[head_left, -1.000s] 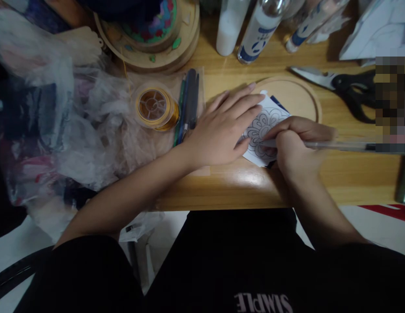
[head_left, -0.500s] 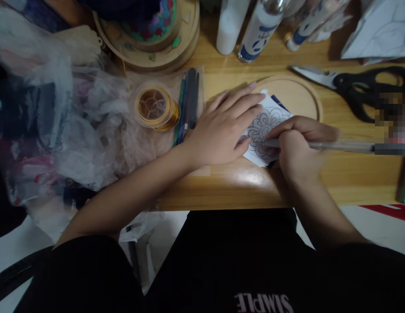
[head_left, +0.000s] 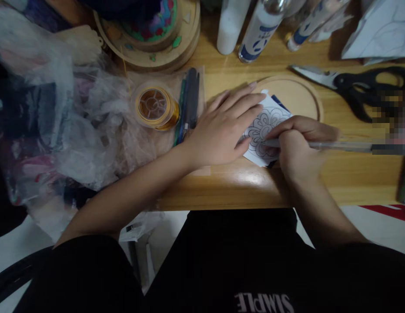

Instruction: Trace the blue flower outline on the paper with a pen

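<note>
right hand (head_left: 296,150) grips pen (head_left: 344,146); left hand (head_left: 222,132), fingers apart, rests on paper (head_left: 266,121); black garment (head_left: 264,302) reads "simple".

Your head-worn camera looks forward and down over the near edge of the yellow-brown wooden table (head_left: 228,193), close on your bare left hand (head_left: 223,130) and bare right hand (head_left: 294,154).

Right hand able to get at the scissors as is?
Probably yes: the scissors lie near the right hand, with nothing visibly blocking between. But it grips a pen, which it would likely need to put down first.
</note>
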The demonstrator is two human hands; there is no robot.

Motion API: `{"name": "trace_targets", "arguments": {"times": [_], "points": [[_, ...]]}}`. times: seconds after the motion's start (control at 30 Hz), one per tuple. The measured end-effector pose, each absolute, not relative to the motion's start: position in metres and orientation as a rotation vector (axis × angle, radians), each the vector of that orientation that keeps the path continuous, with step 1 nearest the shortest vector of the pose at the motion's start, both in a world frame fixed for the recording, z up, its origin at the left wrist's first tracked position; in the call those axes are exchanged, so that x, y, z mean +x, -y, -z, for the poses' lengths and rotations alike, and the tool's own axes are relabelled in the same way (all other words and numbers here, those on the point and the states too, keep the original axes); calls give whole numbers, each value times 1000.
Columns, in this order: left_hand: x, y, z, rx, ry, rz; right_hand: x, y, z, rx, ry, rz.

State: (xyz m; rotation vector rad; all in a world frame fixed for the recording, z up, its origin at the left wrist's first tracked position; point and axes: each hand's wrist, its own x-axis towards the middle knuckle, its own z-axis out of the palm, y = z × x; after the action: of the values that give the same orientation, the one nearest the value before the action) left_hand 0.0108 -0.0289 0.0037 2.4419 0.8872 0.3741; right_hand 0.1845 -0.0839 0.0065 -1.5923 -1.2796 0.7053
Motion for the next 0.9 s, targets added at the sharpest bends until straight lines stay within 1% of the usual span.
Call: {"name": "trace_targets", "arguments": {"times": [0.43, 0.67, 0.9], "points": [[12, 29, -5, 2453, -902, -321, 184, 85, -7, -1606, 1260, -696], [10, 29, -4, 2451, -890, -383, 181, 83, -10, -1579, 1189, -669], [11, 29, -2, 2442, -886, -408, 184, 85, -6, -1618, 1285, -678]]}}
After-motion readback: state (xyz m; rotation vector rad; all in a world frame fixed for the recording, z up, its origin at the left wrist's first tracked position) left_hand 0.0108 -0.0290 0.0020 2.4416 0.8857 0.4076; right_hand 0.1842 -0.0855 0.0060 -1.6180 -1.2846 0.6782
